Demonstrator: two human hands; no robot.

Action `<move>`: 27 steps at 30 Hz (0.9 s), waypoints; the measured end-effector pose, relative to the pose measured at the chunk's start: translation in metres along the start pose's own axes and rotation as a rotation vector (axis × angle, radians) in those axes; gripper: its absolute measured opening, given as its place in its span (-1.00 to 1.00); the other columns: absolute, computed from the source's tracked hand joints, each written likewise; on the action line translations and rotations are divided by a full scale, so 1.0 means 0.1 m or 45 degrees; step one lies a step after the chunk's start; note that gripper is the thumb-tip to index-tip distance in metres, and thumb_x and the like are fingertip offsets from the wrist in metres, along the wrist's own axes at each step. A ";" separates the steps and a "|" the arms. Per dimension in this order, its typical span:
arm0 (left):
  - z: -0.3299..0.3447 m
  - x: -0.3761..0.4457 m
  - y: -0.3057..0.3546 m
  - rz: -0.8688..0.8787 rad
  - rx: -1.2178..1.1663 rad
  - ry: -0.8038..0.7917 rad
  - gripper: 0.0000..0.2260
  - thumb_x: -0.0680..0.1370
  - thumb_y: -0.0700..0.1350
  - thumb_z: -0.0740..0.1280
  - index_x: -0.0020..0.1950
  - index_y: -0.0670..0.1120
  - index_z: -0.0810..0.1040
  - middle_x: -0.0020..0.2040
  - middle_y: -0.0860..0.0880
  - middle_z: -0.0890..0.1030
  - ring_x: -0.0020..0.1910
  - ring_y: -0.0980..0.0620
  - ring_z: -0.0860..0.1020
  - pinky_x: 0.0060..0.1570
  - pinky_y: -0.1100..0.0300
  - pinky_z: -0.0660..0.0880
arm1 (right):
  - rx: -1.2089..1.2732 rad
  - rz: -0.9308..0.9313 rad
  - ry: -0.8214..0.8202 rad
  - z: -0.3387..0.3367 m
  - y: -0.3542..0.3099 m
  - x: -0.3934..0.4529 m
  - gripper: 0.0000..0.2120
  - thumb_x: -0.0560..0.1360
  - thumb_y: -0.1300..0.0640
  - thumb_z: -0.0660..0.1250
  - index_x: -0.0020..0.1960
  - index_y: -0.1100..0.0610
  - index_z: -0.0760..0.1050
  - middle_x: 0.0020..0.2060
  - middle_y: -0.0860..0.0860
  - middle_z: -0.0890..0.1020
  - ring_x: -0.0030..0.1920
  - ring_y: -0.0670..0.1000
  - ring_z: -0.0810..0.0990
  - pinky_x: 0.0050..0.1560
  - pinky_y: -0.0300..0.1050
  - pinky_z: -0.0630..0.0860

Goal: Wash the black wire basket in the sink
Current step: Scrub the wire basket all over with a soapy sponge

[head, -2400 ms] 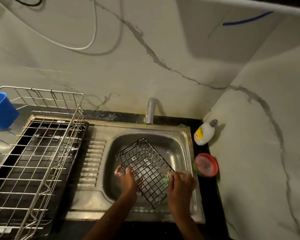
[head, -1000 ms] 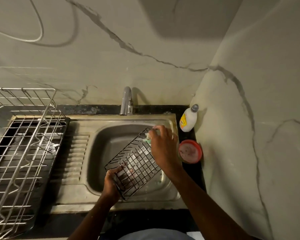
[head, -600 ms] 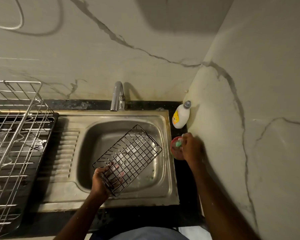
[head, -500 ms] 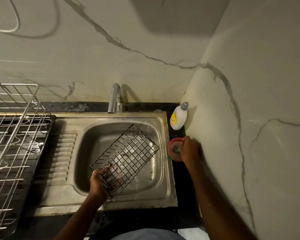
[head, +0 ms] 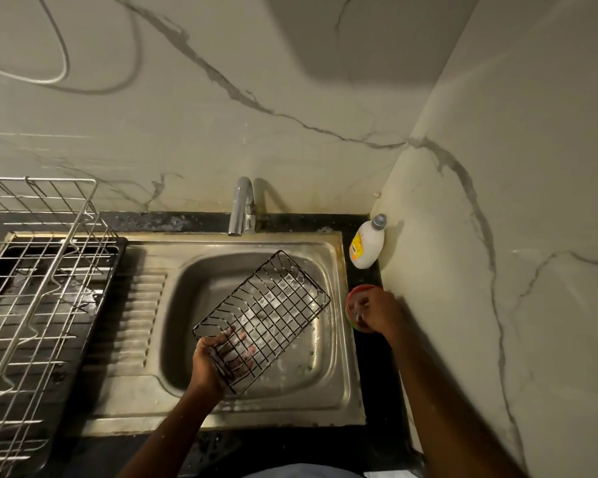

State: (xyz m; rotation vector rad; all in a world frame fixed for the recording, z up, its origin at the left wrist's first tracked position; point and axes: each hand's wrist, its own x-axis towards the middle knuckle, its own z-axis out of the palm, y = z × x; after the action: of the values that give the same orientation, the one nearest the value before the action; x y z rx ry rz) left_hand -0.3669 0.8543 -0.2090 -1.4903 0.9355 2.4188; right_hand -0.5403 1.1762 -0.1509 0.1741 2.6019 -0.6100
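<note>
The black wire basket [head: 270, 307] is tilted over the steel sink [head: 256, 243], with suds on its wires. My left hand [head: 206, 365] grips its near end, fingers hooked through the mesh. My right hand [head: 377, 312] is off the basket, to the right of the sink, with its fingers curled down into a small red soap dish [head: 355, 292]. They pinch a scrubber, of which only a pale wet bit shows under the fingertips.
A steel tap [head: 240, 205] stands behind the basin, with no water running. A white dish-soap bottle [head: 367, 244] sits in the wall corner behind the red dish. A large silver drying rack [head: 38, 277] fills the draining board at left. The marble wall is close on the right.
My right hand left the basket's far end and carried the green scrubber right to the red dish, where it now dips. My left hand kept hold of the basket over the basin.
</note>
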 end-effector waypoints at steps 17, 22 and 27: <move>0.20 -0.18 0.05 0.036 0.091 -0.026 -0.41 0.66 0.34 0.11 0.48 -0.04 0.44 0.21 -0.16 0.72 0.11 -0.31 0.70 0.15 -0.19 0.58 | -0.162 -0.254 0.140 0.23 0.14 -0.05 -0.80 0.52 0.16 0.40 0.12 0.18 0.66 0.03 0.11 0.70 0.06 0.20 0.67 0.13 0.03 0.59; 0.22 -0.28 0.05 0.124 0.148 -0.044 -0.40 0.58 0.49 0.04 0.55 0.26 0.29 0.21 -0.15 0.72 0.14 -0.33 0.70 0.30 -0.34 0.51 | 0.016 -0.267 0.608 -0.02 -0.01 -0.27 -0.82 0.48 0.07 0.46 0.05 0.08 0.66 -0.08 0.07 0.73 -0.12 0.12 0.68 -0.08 -0.19 0.46; 0.26 -0.29 0.01 0.124 0.154 -0.090 -0.42 0.55 0.52 0.02 0.47 0.33 0.39 0.23 -0.13 0.72 0.17 -0.33 0.69 0.29 -0.31 0.48 | 0.414 -0.642 0.637 -0.14 -0.97 -1.03 -0.91 0.58 0.22 0.38 0.07 0.12 0.63 -0.14 -0.09 0.68 -0.21 -0.17 0.63 -0.27 -0.47 0.43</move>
State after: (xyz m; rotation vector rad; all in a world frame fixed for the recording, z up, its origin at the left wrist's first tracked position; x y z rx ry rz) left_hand -0.3726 0.8738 -0.1761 -1.3396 1.1418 2.4144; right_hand -0.4766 1.0937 -0.0542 -0.2767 3.0226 -1.3141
